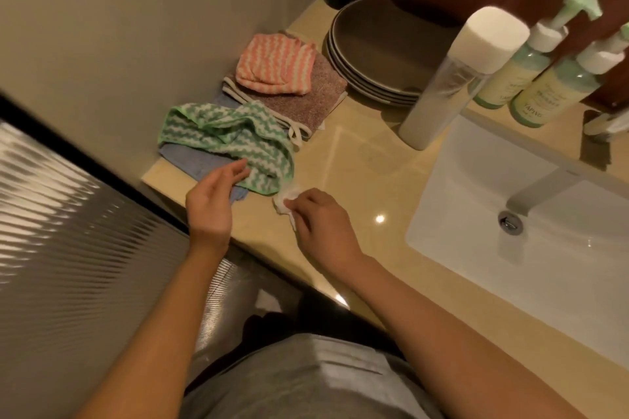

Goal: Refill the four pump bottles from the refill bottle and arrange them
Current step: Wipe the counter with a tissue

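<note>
Both hands work at the front edge of the counter (357, 160), the left hand (211, 201) loosely open, the right hand (320, 221) pinching a white wad (285, 202), while the upright refill bottle (452, 78) and pump bottles (561, 88) stand well off back-right by the sink (439, 180), nearer the right hand.

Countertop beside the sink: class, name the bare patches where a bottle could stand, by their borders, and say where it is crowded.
The main bare counter lies between the green striped cloth, the tall white bottle, the sink and the right hand, which pinches a white wad. Crowded: the back, where stacked plates, that bottle and two pump bottles stand close together.
</note>
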The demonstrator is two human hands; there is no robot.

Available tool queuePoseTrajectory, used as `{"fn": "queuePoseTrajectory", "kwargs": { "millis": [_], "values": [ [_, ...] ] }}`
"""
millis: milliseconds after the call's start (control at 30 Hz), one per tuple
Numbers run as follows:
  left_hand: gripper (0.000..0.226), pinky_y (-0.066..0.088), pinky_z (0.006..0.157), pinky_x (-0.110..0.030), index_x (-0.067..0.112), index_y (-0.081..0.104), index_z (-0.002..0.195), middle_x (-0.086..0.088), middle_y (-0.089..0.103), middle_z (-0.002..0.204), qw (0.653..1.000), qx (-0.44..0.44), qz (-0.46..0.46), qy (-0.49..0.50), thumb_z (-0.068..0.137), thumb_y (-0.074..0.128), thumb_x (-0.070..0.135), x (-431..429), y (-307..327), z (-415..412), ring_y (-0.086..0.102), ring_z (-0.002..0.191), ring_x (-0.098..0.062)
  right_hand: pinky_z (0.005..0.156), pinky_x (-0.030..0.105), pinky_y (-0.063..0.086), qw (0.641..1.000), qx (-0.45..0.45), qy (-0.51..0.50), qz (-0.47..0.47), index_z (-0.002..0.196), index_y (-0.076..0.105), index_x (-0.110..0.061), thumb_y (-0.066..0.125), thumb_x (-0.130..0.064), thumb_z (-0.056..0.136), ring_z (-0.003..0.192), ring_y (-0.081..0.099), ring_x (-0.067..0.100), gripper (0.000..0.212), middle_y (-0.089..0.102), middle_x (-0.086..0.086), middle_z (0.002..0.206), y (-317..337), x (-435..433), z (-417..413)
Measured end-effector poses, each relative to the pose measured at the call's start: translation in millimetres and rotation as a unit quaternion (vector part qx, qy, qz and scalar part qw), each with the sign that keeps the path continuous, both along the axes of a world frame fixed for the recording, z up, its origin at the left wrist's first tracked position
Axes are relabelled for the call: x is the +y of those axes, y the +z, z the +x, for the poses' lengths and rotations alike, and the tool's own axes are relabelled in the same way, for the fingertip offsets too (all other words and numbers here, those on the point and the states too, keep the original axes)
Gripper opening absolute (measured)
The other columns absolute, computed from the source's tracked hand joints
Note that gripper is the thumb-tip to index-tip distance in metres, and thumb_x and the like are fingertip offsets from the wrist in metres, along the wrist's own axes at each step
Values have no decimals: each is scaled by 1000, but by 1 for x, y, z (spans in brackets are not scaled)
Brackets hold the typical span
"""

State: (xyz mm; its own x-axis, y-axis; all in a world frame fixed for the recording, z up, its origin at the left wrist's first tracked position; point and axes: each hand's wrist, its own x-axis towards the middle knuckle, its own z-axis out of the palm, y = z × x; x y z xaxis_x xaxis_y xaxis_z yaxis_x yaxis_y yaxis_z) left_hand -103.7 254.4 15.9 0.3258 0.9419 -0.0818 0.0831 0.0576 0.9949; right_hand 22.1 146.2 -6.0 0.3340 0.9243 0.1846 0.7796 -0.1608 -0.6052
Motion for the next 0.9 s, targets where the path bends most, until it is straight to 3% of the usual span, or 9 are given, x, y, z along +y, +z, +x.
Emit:
{"fn": "queuePoseTrajectory", "kwargs": {
  "millis": [100,200,300,400,500,600,667,800,900],
  "values": [
    [27,46,91,-23,7,63,115,-8,65,115,996,65,67,11,97,45,15,-9,-7,-19,58,111,-16,69,26,44,996,6,89,-9,97,71,-10,53,-19,86,79,61,27,22,63,8,88,-2,-15,-17],
    [29,40,100,-25,14,59,122,-1,57,129,990,121,51,53,96,47,14,-14,-11,-28,47,124,-12,73,24,45,985,22,169,-36,107,69,-12,51,-21,87,87,60,23,28,64,7,96,0,-37,-12],
    [37,22,107,-19,16,49,134,5,38,146,982,171,43,67,98,44,17,-16,-17,-37,23,138,-5,77,20,43,972,11,229,-51,113,67,-13,47,-20,92,90,57,18,29,64,7,99,5,-58,8],
    [42,14,111,-21,20,37,141,6,25,152,980,186,41,63,99,41,22,-16,-20,-52,13,141,-5,83,11,38,972,-4,227,-53,113,67,-13,49,-19,93,92,55,13,28,64,4,98,6,-65,28],
    [44,19,108,-22,23,34,142,6,23,153,981,177,12,80,99,40,26,-18,-20,-67,18,139,-6,82,5,34,983,-8,174,-47,107,69,-13,47,-24,92,90,56,10,29,63,1,96,12,-53,37],
    [43,27,101,-22,21,38,141,0,33,150,980,161,-23,111,99,41,27,-23,-21,-80,31,135,-12,76,11,37,989,2,141,-41,97,71,-8,44,-28,92,85,59,14,34,63,2,91,14,-29,27],
    [41,30,97,-20,20,41,139,-3,41,144,980,153,-41,119,98,42,25,-25,-21,-85,38,130,-13,76,13,36,985,-11,164,-43,98,70,-7,45,-26,91,86,57,16,32,62,4,91,12,-12,15],
    [38,30,81,-1,15,47,135,-2,50,135,981,155,-36,107,98,43,20,-27,-19,-94,43,116,-3,76,19,38,966,-56,250,-31,100,68,-7,58,-10,89,85,56,21,16,62,8,92,8,29,-11],
    [34,34,87,-7,14,51,130,-1,54,130,984,145,-29,100,97,44,19,-28,-20,-102,48,116,-6,66,28,42,962,-84,259,-27,94,67,-6,60,-8,87,78,59,28,10,62,12,86,9,64,-35]
  ]
}}
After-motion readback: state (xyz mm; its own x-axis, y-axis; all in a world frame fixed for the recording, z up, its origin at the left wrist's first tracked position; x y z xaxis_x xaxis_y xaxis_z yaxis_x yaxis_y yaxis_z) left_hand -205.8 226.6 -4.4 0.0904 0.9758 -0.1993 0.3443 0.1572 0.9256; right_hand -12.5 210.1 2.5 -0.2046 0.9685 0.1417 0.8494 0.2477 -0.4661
